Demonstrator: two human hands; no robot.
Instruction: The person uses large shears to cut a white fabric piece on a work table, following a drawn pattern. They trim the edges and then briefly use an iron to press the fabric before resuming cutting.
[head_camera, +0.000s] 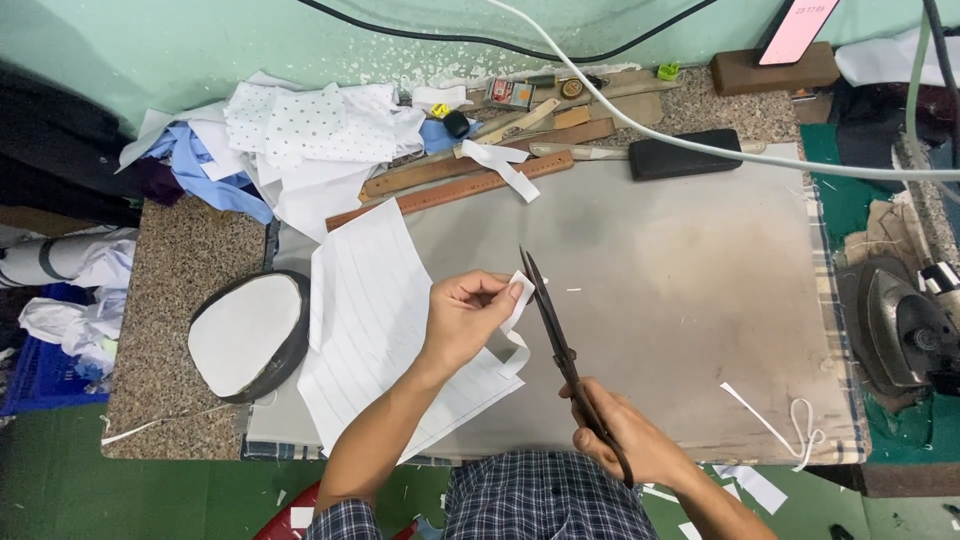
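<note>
My left hand (465, 318) pinches a small white fabric piece (517, 305) above the grey pressing mat (700, 290). A narrow white strip hangs from the piece and curls below my fingers. My right hand (625, 432) grips the handles of long dark scissors (553, 325), whose blades point up and away from me. The blade tips lie right against the held piece. A larger white striped fabric sheet (365, 330) lies on the mat under my left forearm.
An oval padded pressing form (247, 335) sits at the left. Wooden rulers (450, 185), a fabric heap (300, 135) and a black case (685, 155) line the back. An iron (905, 325) rests at the right. A white cable (760, 155) crosses overhead. White scraps (790, 420) lie near the front edge.
</note>
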